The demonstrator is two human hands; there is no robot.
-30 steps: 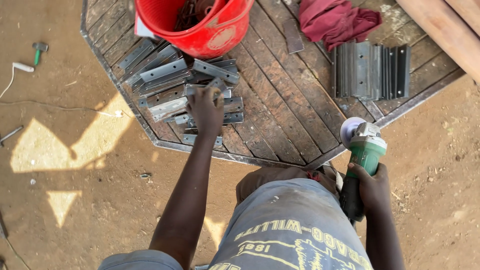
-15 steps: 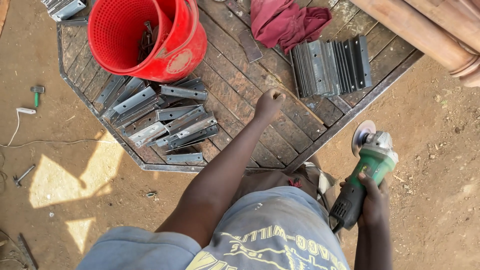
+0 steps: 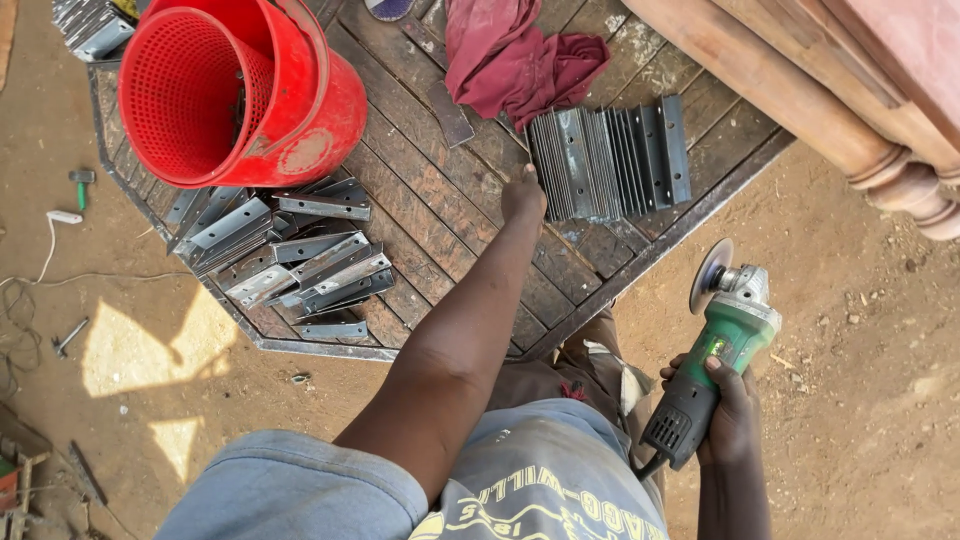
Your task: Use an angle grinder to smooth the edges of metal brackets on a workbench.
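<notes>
My left hand reaches across a worn wooden table and touches the left end of a row of grey metal brackets standing on edge. Whether the fingers grip one bracket is unclear. My right hand holds a green and black angle grinder low beside the table, its disc pointing up and away from the table edge. A loose heap of similar metal brackets lies on the table's left part, in front of a red bucket.
A dark red cloth lies at the table's far side. A turned wooden furniture leg runs along the upper right. On the dirt at left lie a white cable and small tools.
My left hand has moved from the loose bracket heap rightward to the standing row of brackets. The view has shifted; the grinder stays in my right hand.
</notes>
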